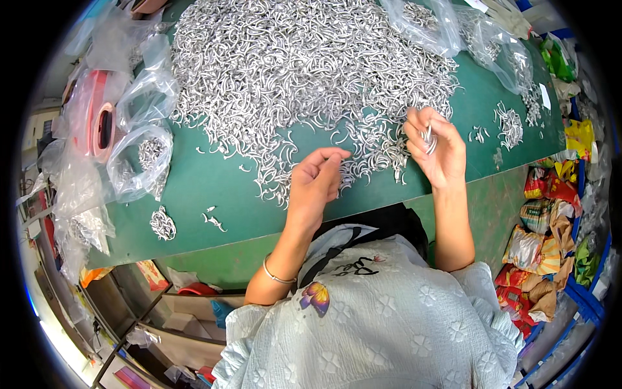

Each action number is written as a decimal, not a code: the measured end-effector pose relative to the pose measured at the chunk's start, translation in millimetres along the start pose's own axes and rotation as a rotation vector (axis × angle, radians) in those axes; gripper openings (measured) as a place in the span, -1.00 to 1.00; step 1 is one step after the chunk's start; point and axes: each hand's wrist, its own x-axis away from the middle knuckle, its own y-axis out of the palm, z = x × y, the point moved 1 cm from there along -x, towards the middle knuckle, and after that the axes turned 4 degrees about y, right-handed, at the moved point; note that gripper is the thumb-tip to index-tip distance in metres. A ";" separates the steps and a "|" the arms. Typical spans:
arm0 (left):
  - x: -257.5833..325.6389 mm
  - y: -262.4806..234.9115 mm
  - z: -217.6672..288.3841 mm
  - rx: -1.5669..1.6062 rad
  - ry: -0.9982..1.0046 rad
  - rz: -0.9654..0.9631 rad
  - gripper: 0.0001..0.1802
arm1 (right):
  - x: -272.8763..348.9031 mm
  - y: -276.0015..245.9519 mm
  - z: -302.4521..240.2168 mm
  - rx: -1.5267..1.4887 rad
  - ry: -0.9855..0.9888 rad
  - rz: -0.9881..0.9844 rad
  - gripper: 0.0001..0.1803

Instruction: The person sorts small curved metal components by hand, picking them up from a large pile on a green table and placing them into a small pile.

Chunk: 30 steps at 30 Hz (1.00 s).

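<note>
Green matting covers the worktable (214, 194) below me, and most of its far half is buried under a wide heap of small silvery curved metal hooks (291, 71). From the head camera I see my left hand (315, 181) resting at the near edge of that heap, fingers curled together with thumb and forefinger pinched close; I cannot tell whether a hook sits between them. My right hand (435, 150) is raised just beside the heap's right edge, palm turned toward me, fingers folded around a small bundle of hooks (428, 137) that glints between thumb and fingers. A thin bangle (275, 275) circles my left wrist.

To the left lie clear plastic bags (139, 155), some holding more hooks, and a pink tape roll (100, 123) wrapped in plastic. A small separate pile of hooks (162, 223) sits near the table's front left edge, well apart from my hands. On the right, another little pile (510, 126) rests on the mat, with more clear bags (466, 29) of hooks behind it. Colourful snack packets (541, 240) fill crates beside the table on the right.
</note>
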 end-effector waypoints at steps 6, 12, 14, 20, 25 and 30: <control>2.2 -1.3 0.3 0.021 0.008 0.001 -0.81 | -3.6 -8.4 8.4 0.206 0.134 0.153 -0.88; 2.6 -1.7 0.0 0.023 0.007 -0.003 -0.80 | -4.1 2.5 34.5 1.727 -0.207 0.210 -0.87; 3.0 -1.4 0.0 0.023 0.010 -0.009 -0.80 | -4.7 5.5 41.8 1.979 -0.306 0.238 -0.88; 4.0 -2.9 0.5 0.046 0.011 -0.011 -0.81 | -7.1 6.3 36.1 1.868 -0.243 0.233 -0.89; 4.2 -4.3 -1.5 0.036 0.004 -0.001 -0.81 | -2.7 5.9 22.5 1.740 -0.207 0.394 -0.90; 4.2 0.3 0.0 0.025 0.002 -0.001 -0.81 | -8.2 10.6 37.8 1.944 -0.338 0.269 -0.86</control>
